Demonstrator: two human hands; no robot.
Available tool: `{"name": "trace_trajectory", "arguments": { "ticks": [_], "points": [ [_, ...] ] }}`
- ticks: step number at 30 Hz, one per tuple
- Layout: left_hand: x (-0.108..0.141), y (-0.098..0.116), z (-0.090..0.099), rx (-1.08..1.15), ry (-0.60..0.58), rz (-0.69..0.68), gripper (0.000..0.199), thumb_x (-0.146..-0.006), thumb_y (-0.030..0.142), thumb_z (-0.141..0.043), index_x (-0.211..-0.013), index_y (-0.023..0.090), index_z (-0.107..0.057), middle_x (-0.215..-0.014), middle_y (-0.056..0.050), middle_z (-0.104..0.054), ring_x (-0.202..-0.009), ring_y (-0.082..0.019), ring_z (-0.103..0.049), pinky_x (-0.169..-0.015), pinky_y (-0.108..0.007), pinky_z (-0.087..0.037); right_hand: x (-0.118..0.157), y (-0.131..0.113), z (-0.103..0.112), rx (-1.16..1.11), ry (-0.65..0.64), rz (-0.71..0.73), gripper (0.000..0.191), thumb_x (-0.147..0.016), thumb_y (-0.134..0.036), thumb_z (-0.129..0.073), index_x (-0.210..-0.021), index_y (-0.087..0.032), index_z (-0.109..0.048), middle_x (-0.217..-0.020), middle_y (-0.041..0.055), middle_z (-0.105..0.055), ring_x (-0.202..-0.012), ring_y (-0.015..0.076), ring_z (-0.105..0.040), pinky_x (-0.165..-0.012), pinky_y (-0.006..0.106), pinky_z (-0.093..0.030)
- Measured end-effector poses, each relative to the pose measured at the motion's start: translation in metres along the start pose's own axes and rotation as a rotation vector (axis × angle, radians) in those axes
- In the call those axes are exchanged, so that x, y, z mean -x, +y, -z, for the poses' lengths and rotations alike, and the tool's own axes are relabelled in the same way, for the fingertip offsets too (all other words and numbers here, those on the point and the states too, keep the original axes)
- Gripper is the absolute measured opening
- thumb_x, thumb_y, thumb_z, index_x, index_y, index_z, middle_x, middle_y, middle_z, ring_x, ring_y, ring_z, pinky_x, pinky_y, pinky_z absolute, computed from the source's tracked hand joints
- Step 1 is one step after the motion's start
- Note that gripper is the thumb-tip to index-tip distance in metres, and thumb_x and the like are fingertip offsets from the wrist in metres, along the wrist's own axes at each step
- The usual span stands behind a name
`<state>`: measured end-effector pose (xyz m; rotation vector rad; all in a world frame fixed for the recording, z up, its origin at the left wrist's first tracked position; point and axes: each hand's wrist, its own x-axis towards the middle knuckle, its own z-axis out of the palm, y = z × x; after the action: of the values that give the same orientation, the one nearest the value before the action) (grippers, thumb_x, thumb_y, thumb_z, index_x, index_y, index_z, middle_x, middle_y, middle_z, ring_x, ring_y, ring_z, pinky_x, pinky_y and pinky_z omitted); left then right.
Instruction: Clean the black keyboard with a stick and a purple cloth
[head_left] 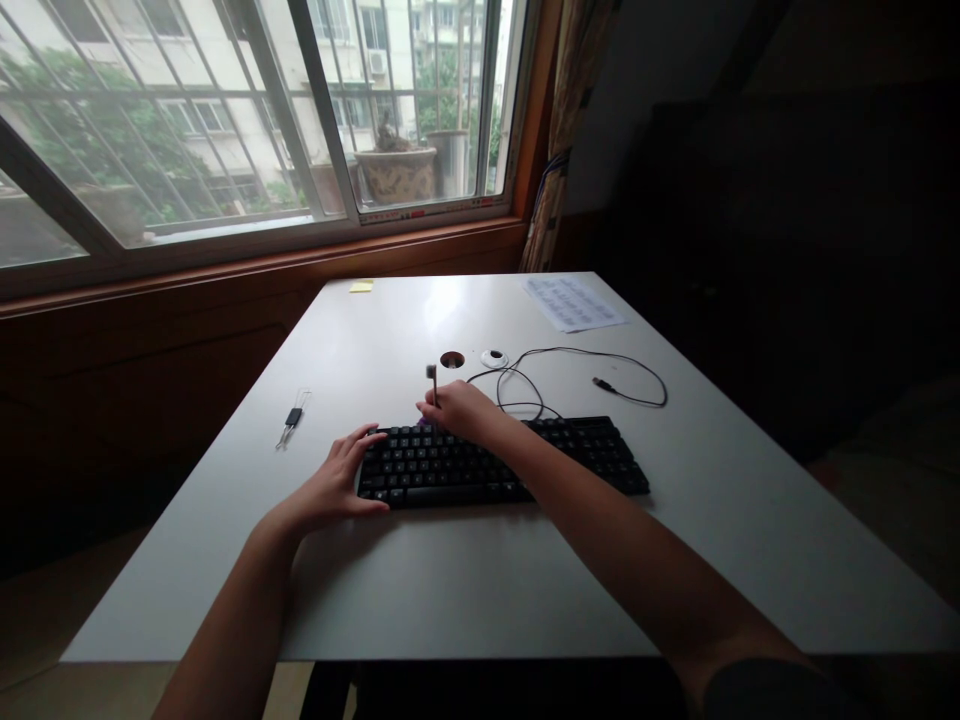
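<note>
A black keyboard (pixel 450 470) lies on the white table (pixel 465 590). My left hand (pixel 343 475) grips the keyboard's left end, its thumb at the front edge and its fingers at the back corner. Over the upper left part of the keys, my right hand (pixel 461 408) pinches a thin brush-like tool (pixel 433 384), held upright with a dark tuft at its top. The tool's lower end is hidden by my fingers. Something small and purple shows beside my right fingertips, too small to make out.
Behind the keyboard lie its coiled cable (pixel 592 352) with a USB plug (pixel 604 385), a round hole (pixel 452 360) and a white ring-shaped cover (pixel 494 358). A black binder clip (pixel 294 418) is at left. Farther back are a yellow note (pixel 361 286) and printed papers (pixel 576 304).
</note>
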<state>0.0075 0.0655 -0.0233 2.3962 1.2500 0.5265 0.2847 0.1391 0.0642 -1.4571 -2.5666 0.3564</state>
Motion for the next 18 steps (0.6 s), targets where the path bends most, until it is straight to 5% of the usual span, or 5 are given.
{"name": "trace_trajectory", "arguments": {
  "ticks": [8,18],
  "points": [
    [0.001,0.000,0.000,0.003,0.004,0.010,0.100,-0.075,0.052,-0.085,-0.156,0.036,-0.030,-0.164,-0.011,-0.027,-0.145,-0.040,-0.031,-0.118,-0.061,-0.036,-0.005,-0.009,-0.008,0.047,0.012,0.042,0.038,-0.103,-0.043,-0.048,-0.105,-0.018,-0.077,-0.099,0.0139,-0.077,-0.091,0.0244,-0.071,-0.076,0.030,-0.042],
    [0.000,-0.001,-0.002,0.006,-0.003,-0.001,0.100,-0.075,0.050,-0.085,-0.156,0.036,-0.027,-0.164,-0.012,-0.026,-0.145,-0.041,-0.031,-0.117,-0.063,-0.035,-0.006,0.005,-0.008,-0.022,0.037,0.034,0.039,-0.105,-0.044,-0.047,-0.096,-0.020,-0.077,-0.088,0.0078,-0.076,-0.082,0.0171,-0.067,-0.068,0.026,-0.035]
  ]
}}
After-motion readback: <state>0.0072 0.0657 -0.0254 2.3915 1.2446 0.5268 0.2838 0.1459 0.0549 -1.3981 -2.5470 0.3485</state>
